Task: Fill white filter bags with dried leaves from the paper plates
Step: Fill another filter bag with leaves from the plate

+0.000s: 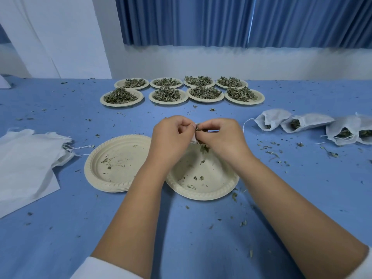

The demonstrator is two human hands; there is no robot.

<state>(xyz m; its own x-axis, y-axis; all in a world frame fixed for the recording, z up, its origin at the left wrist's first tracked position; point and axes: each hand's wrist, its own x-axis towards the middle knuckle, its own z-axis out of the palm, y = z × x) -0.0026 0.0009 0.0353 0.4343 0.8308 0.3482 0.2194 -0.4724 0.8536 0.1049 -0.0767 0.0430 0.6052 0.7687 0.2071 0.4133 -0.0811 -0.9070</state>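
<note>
Pinching a white filter bag (193, 138), the left hand (171, 135) hides most of it; the right hand (221, 137) pinches dried leaves (200, 141), partly covering the plate (203, 195).

The person wore a white fabric left sleeve (104, 268) and a matching right sleeve (362, 267). Both cuffs ended well back from the fingers (182, 125), leaving the forearms (141, 208) bare.

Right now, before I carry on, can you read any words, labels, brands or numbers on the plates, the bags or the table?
None can be read in this view.
The paper plates are plain, with no print.
The filled bags and empty bags are plain white, with no labels.
The held bag, pinched by the left hand while the right hand pinches dried leaves, is mostly hidden; no writing shows.
</note>
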